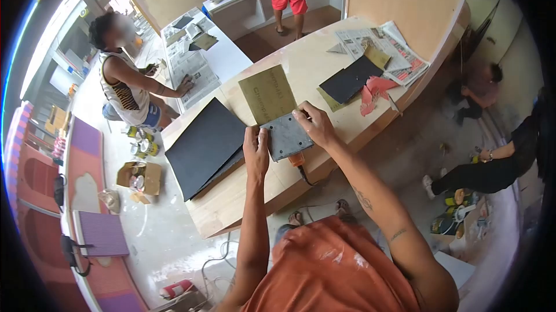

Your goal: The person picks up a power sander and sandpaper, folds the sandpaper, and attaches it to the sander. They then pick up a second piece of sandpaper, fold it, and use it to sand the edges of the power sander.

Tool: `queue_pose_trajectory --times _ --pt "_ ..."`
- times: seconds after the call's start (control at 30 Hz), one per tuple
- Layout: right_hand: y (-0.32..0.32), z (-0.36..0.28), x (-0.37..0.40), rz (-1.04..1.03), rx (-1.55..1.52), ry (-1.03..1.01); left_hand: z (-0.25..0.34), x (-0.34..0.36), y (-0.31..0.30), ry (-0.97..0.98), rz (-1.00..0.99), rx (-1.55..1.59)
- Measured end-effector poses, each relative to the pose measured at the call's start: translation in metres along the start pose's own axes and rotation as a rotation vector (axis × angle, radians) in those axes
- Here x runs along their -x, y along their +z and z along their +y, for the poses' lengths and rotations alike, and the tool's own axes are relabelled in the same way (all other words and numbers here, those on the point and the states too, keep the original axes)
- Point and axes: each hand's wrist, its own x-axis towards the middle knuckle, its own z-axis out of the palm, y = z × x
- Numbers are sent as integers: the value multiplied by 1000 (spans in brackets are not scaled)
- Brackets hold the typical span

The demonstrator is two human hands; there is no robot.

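Note:
My left hand (255, 147) grips the left edge of a grey rectangular sander pad (288, 136) with dark holes along its sides. At the pad's upper right corner, my right hand (314, 123) is closed on it. An orange tool body (296, 159) with a black cord shows below the pad. Beyond the pad and touching its far edge, a tan sandpaper sheet (267, 95) with printed letters stands out from between my hands. Large black sandpaper sheets (205, 147) lie on the wooden bench to the left.
The wooden bench (231, 214) also bears black sheets (352, 79), newspaper (399, 51) and a torn red piece (375, 93). A person (130, 77) leans over a white table at left. Other people are behind and at right. Cables (215, 261) run over the floor.

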Motion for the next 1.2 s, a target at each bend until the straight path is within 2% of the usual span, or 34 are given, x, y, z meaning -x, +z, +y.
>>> queue_pose_trajectory --times 0.07,0.17,0.23,0.4,0.5,0.57,0.63,0.77,0.87,1.03,1.2 --pt "-3 -3 1 -17 27 20 -8 -2 -5 14 -2 70" --pt "-8 2 -5 -27 78 97 -15 -12 -14 29 -117 173" --pt "-12 2 -9 -97 76 16 -18 -19 -21 37 -229 100" --pt "-17 1 -9 -110 107 -39 -27 -20 -24 8 -288 252" --pt "-16 1 -9 -107 30 11 -16 -18 -24 20 -275 174" --pt "-20 29 -12 -138 138 -88 -20 -18 -22 75 -228 51" --pt "-24 25 -8 -137 95 -98 -16 -15 -15 83 -204 189" --pt "-27 5 -5 -102 -3 -52 -13 -12 -9 103 -128 65" --pt "-30 3 -4 -165 22 -29 -12 -10 -3 190 -73 50" --pt "-29 3 -1 -132 -40 -21 -11 -9 -2 121 -56 90" --pt "-28 6 -1 -101 2 -68 -12 -11 0 145 -43 27"
